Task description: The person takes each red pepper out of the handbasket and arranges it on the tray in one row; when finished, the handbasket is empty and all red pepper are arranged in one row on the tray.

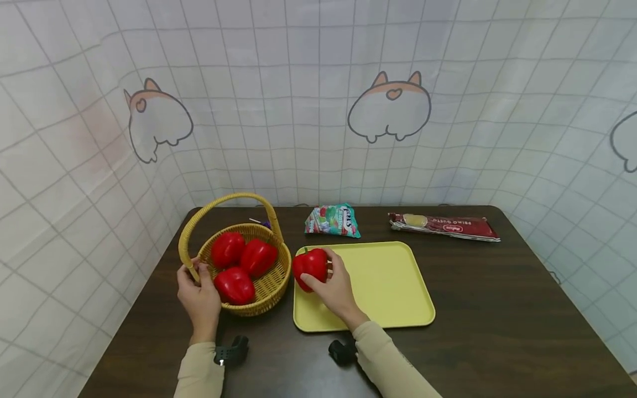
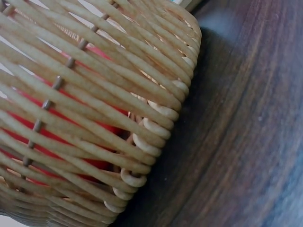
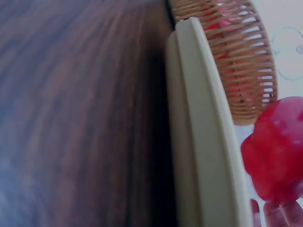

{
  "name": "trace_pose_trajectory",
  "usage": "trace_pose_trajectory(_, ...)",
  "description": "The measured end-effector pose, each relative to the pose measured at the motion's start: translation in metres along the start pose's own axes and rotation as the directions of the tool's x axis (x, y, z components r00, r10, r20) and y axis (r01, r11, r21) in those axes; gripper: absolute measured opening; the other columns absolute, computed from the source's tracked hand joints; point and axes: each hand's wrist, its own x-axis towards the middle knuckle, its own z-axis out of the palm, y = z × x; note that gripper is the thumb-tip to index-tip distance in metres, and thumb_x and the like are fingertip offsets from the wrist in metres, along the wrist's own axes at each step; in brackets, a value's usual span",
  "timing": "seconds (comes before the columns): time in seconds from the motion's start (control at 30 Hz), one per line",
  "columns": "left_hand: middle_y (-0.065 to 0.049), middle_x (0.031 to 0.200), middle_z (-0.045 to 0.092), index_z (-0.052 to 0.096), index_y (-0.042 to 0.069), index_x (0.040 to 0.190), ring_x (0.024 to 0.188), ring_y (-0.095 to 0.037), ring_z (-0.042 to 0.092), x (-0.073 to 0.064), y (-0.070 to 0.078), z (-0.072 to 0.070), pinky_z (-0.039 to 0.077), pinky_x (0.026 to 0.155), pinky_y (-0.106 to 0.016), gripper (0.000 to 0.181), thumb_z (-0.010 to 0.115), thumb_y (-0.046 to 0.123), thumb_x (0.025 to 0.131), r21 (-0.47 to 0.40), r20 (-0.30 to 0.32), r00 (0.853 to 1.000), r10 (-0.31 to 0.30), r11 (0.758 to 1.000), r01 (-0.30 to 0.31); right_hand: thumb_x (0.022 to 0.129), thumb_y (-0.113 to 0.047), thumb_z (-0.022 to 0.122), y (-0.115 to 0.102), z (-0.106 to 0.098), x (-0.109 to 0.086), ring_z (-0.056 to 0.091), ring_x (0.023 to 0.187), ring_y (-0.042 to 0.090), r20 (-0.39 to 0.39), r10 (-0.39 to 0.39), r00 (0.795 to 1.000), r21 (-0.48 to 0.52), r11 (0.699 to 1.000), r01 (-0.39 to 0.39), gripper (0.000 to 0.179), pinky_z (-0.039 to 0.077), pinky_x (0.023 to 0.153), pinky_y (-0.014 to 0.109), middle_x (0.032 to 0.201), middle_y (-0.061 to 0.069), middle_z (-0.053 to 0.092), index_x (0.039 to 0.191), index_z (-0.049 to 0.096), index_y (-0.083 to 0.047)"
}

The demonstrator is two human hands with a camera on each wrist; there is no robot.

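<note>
Two hands grasping: right hand (image 1: 338, 288) has fingers round a red pepper (image 1: 309, 267) over the yellow tray (image 1: 383, 287), toward its 10 o'clock; left hand (image 1: 200, 296) has fingers gripping the basket (image 1: 251, 310) at 9 o'clock. Head view, I count three more peppers (image 1: 235, 286) inside.

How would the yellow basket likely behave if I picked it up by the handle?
The basket itself is probably light for its size, given the gaps in its weave. It should hold its shape fairly well, since the handle arches up unsupported. The three red peppers inside look glossy and rounded, so they may roll if it tilts.
</note>
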Motion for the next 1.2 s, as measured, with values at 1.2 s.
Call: trace_pose_trajectory(1.2,-0.01,0.101,0.059,0.053,-0.006,0.123,0.095,-0.024,0.056,0.01,-0.033,0.0,0.042,0.082,-0.018,0.029,0.054,0.012,0.1,-0.005,0.006,1.0,-0.022,1.0,0.022,0.076,0.0,0.08,0.021,0.0,0.004,0.048,0.12,0.032,0.039,-0.023,0.999,0.064,0.998,0.021,0.087,0.044,0.099,0.048,0.141,0.013,0.044,0.15,0.035,-0.012)
